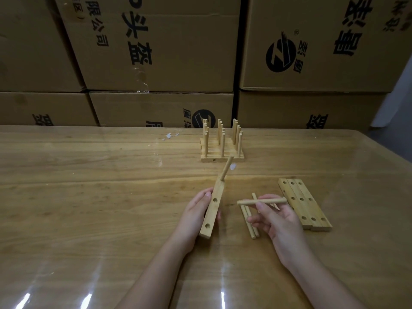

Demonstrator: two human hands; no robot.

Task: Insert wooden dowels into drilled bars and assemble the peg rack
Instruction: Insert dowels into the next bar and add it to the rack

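- Two bare forearms reach in from the near edge over a glossy wooden table (89,208).
- The left hand (196,211) grips a drilled bar (213,208) from its left side, fingers curled round it. The bar is tilted, its near end low and close to the tabletop. Two empty holes show on its face, one at the middle and one near the low end.
- One inserted dowel (227,167) sits in the bar's far hole and leans away to the right.
- The right hand (276,217) pinches a single dowel (262,201) between thumb and fingertips. It holds the dowel crosswise above the table, just right of the bar and apart from it.
- Beneath that hand a few loose dowels (250,221) lie on the table, partly hidden by the fingers.
- Just right of them, three more spare bars (305,204) lie flat side by side, touching, with holes showing on top.
- Farther back stands a finished peg rack (220,152), made of bars packed together with three rows of upright pegs.
- Behind the table, stacked cardboard boxes (156,52) with dark printed characters and a round logo fill the background.
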